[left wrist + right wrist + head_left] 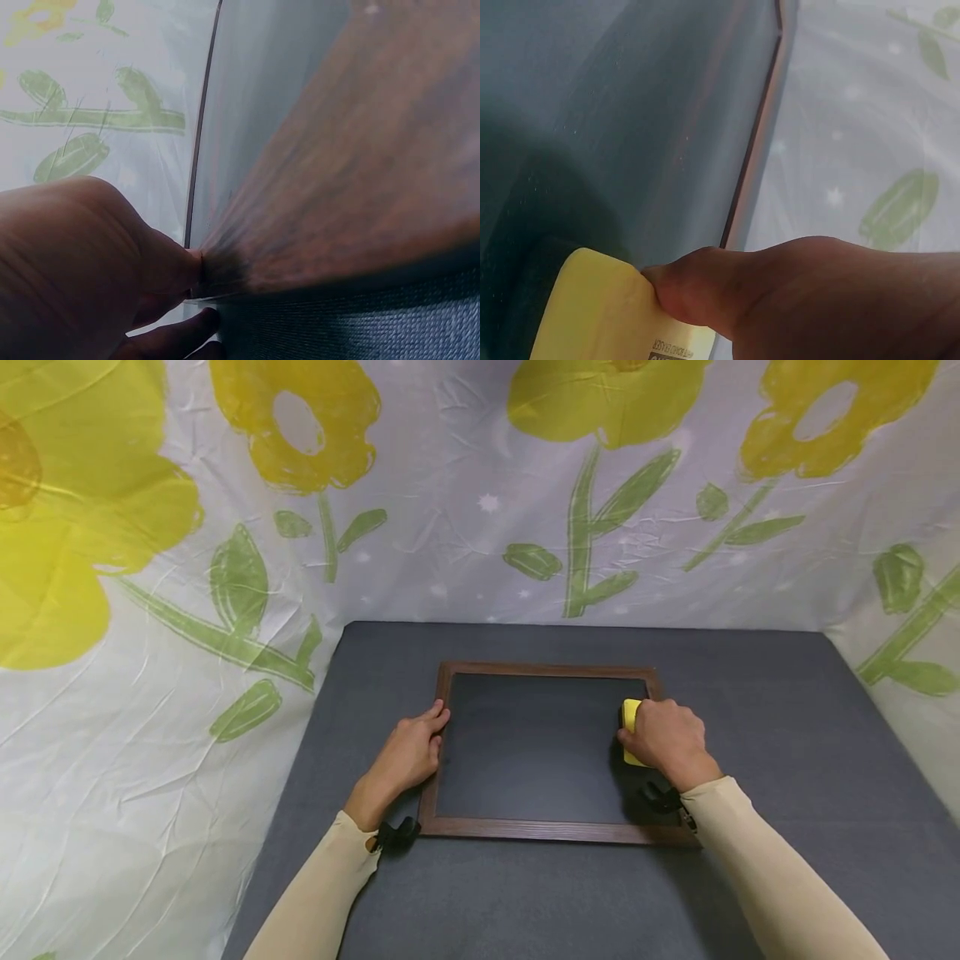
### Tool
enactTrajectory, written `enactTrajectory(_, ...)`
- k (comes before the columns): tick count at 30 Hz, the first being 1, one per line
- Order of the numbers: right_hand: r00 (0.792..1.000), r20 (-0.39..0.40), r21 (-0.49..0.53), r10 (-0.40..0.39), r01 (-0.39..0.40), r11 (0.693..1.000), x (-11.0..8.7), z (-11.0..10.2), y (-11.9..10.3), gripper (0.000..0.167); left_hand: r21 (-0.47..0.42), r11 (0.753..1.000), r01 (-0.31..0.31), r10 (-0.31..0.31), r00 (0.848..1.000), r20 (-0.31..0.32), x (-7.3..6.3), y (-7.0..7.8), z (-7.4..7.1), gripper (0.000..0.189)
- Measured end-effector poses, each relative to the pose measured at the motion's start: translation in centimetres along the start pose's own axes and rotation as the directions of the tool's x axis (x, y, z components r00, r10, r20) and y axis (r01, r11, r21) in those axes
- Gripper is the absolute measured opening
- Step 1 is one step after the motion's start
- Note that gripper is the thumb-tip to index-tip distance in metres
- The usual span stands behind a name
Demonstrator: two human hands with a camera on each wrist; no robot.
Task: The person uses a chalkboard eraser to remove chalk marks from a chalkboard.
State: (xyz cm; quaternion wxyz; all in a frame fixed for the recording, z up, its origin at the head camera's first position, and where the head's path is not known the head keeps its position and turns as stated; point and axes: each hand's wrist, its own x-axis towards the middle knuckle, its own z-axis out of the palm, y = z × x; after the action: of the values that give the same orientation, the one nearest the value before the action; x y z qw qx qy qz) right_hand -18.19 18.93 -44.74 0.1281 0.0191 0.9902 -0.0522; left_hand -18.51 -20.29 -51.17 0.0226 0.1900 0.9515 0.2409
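Black rectangular board (532,747), brown wood-grain frame (547,830), on dark grey textured table (517,893); left hand (405,755) pinches left edge. Yellow round-cornered block eraser (631,713) at board's right, gripped and partly covered by right hand (669,735). Behind: wrinkled white flower-print cloth (442,560).

Lettering on the yellow eraser (592,307), which lies at the right edge of the framed board (540,747): a small dark line, upside down in the right wrist view, apparently "WHITE BOARD ERASER"; larger, bolder characters adjoin it, cropped and not legible.
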Motion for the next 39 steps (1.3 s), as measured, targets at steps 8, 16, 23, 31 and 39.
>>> enactTrajectory(8,0.999,-0.018,-0.038,-0.026,0.026,0.999,0.2,0.3,-1.2,0.046,-0.014,1.0,-0.016,0.016,1.0,-0.005,0.0,-0.1,0.0,0.052)
enactTrajectory(16,0.996,-0.057,-0.04,-0.073,0.071,0.997,0.3,0.7,-3.4,0.042,-0.029,0.999,-0.028,0.028,1.0,-0.011,0.0,-0.2,0.1,0.051)
enactTrajectory(23,0.995,-0.059,-0.048,-0.086,0.083,0.995,0.6,1.1,-5.7,0.041,-0.02,1.0,-0.02,0.02,1.0,-0.007,0.0,-0.1,0.0,0.052)
enactTrajectory(31,0.99,-0.077,-0.049,-0.12,0.116,0.992,0.8,1.4,-8.4,0.04,-0.029,0.999,-0.024,0.024,1.0,-0.001,0.1,-0.1,0.0,0.052)
enactTrajectory(39,0.99,-0.063,-0.039,-0.129,0.127,0.991,1.0,1.7,-11.1,0.039,-0.03,0.999,-0.021,0.021,1.0,0.004,0.1,-0.1,-0.1,0.052)
